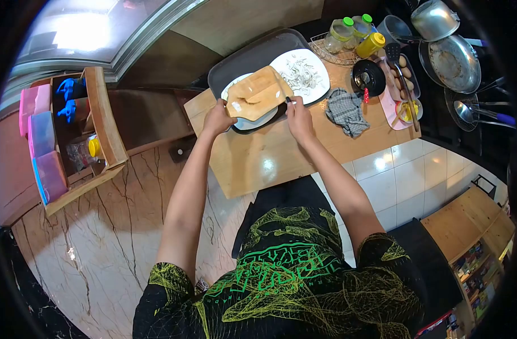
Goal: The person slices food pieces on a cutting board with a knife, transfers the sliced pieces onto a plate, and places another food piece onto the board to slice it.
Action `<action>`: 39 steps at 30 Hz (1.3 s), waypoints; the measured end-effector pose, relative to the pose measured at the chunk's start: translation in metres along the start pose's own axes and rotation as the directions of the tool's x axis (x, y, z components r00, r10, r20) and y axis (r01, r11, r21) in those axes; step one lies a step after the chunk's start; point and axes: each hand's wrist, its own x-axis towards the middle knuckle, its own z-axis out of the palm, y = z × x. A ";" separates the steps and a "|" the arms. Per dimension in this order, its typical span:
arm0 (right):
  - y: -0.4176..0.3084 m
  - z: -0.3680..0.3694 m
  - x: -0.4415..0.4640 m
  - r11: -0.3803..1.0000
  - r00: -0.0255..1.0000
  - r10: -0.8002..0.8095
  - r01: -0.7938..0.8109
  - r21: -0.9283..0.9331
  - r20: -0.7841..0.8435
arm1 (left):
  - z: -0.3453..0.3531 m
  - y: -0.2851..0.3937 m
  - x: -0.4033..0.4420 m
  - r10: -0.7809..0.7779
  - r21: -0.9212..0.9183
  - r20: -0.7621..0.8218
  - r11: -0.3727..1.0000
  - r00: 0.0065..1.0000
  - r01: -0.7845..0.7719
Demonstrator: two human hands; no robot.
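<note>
Wooden board [250,93] extends from gripping left fingers [220,108] toward right fingers [295,105].

Looks bright and mostly clear in the middle, over the wooden table [236,172]. Glows white on the window [117,37], too bright to see into. Makes shiny spots on the table and white tiles [378,192]. Gets dark around the metal pan [453,65] at right. Bends round at the edges, then goes black in the corners.
</note>
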 end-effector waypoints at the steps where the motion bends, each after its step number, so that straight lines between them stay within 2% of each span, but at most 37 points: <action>1: -0.012 -0.002 -0.010 0.997 0.998 -0.070 0.070 -0.029 -0.002 | -0.001 0.002 0.000 0.002 0.010 -0.011 1.000 1.000 -0.002; 2: -0.014 0.002 -0.016 0.981 0.980 -0.196 0.195 -0.012 -0.034 | -0.002 0.005 0.000 0.002 0.010 -0.009 1.000 1.000 -0.002; 4: -0.018 0.009 -0.028 0.945 0.945 -0.325 0.324 -0.038 -0.030 | -0.004 0.014 0.000 -0.014 0.019 -0.020 1.000 1.000 0.015; 7: -0.029 0.014 -0.041 0.935 0.937 -0.348 0.348 -0.062 0.014 | -0.008 0.031 -0.002 -0.053 -0.003 0.005 0.999 0.999 0.053; 10: -0.017 0.022 -0.036 0.912 0.916 -0.399 0.401 -0.089 0.037 | -0.004 0.036 0.000 -0.017 0.030 -0.015 0.999 1.000 0.018; 19: 0.027 -0.004 0.010 0.954 0.986 -0.159 0.140 -0.264 -0.055 | -0.001 0.041 -0.002 -0.046 0.009 0.015 0.999 0.999 0.046; 22: 0.038 -0.024 0.021 0.954 0.998 -0.006 -0.011 -0.299 -0.056 | -0.001 0.034 -0.011 -0.049 -0.014 0.005 0.999 0.999 0.049; 24: 0.050 -0.038 0.026 0.991 0.995 0.032 -0.043 -0.125 -0.093 | 0.004 0.019 -0.015 -0.038 -0.025 -0.011 0.999 0.999 0.038; 26: 0.066 -0.042 0.034 0.991 0.989 0.061 -0.076 -0.107 -0.136 | 0.009 0.007 -0.019 -0.024 -0.036 -0.028 0.999 0.999 0.023; 28: 0.084 -0.044 0.043 0.987 0.978 0.163 -0.161 0.022 -0.132 | 0.011 0.000 -0.027 -0.041 -0.077 -0.035 0.996 0.999 0.038; 30: 0.098 -0.041 0.047 0.991 0.978 0.136 -0.130 0.043 -0.161 | 0.009 0.001 -0.034 -0.070 -0.077 -0.008 0.995 0.998 0.069; 34: 0.112 -0.033 0.052 0.984 0.983 0.145 -0.131 0.119 -0.114 | 0.010 -0.001 -0.046 -0.107 -0.105 0.037 0.988 0.994 0.110; 39: 0.095 -0.029 0.047 0.980 0.986 0.152 -0.141 0.138 -0.073 | 0.027 -0.014 -0.051 -0.074 -0.102 0.014 0.992 0.997 0.075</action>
